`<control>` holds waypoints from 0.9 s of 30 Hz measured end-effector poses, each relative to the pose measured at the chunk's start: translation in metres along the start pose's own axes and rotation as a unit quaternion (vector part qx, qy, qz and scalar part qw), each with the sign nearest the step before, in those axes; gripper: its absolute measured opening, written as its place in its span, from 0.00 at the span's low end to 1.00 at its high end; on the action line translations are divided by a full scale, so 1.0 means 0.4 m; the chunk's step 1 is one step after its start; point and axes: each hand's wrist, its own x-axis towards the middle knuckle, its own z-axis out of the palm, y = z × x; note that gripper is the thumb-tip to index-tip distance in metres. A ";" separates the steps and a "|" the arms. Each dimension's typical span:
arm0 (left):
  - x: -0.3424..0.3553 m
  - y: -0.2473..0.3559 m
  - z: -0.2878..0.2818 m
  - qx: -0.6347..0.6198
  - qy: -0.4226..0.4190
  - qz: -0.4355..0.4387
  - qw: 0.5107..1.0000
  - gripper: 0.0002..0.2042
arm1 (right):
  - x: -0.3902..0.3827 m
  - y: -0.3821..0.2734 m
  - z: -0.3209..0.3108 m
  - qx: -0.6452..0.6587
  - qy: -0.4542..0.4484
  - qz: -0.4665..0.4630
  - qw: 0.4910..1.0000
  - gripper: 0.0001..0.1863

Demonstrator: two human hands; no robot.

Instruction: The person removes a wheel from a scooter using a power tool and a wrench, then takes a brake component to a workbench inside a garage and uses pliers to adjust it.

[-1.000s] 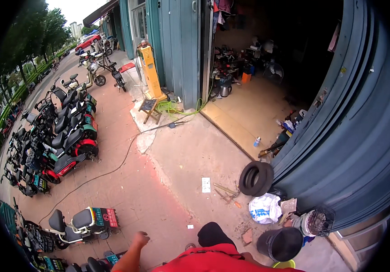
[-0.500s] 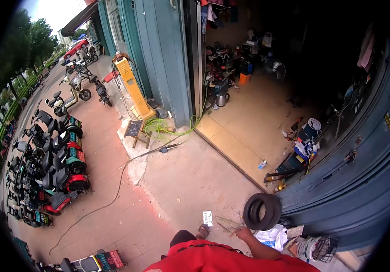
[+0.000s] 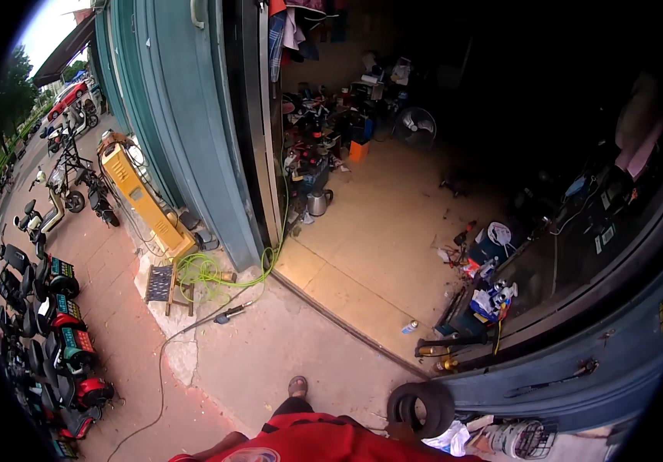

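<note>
My right hand point(image 3: 401, 431) is low in the view, against the lower left edge of two black tyres point(image 3: 421, 408) lying one on the other. Its fingers are dark and too indistinct to show whether they grip anything. Only a bit of my left arm point(image 3: 222, 445) shows beside the red shirt; the hand itself is out of sight. My sandalled foot point(image 3: 297, 386) stands on the concrete ahead of me. White plastic bags point(image 3: 448, 437) lie just beyond the tyres, on the right.
A doorway sill point(image 3: 347, 329) crosses ahead, with a spray can point(image 3: 410, 327) and a black floor pump-like tool point(image 3: 454, 341) inside. Left of it are a folding stool point(image 3: 168, 286), a coiled green hose point(image 3: 200, 269) and a yellow machine point(image 3: 142, 199). Parked scooters point(image 3: 62, 308) line the left.
My view has swung right and I have stepped forward toward the doorway. My right hand has come close to the tyres. The white plate on the ground is out of sight.
</note>
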 end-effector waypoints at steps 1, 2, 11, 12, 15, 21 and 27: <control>0.044 -0.026 -0.131 0.139 -0.007 0.051 0.989 0.26 | 0.019 -0.016 -0.019 0.094 -0.021 0.053 0.994 0.17; 0.097 -0.015 -0.277 0.282 -0.008 0.117 0.952 0.26 | 0.027 -0.019 -0.048 0.210 -0.022 0.136 0.968 0.17; 0.360 0.641 -0.979 0.125 0.204 0.139 0.961 0.28 | 0.158 0.110 -0.309 0.550 0.076 0.390 0.734 0.17; 0.374 0.722 -0.978 0.137 0.177 0.146 0.964 0.28 | 0.165 0.133 -0.322 0.556 0.073 0.394 0.728 0.17; 0.431 0.850 -0.970 0.082 0.083 0.095 0.989 0.24 | 0.275 0.276 -0.423 0.538 0.066 0.364 0.758 0.16; 0.380 1.017 -0.977 -0.020 0.027 0.015 0.999 0.22 | 0.448 0.713 -0.744 0.286 0.083 0.165 0.940 0.16; 0.424 1.215 -1.098 -0.106 0.089 0.023 0.990 0.19 | 0.662 1.163 -1.106 0.130 0.188 0.363 0.903 0.15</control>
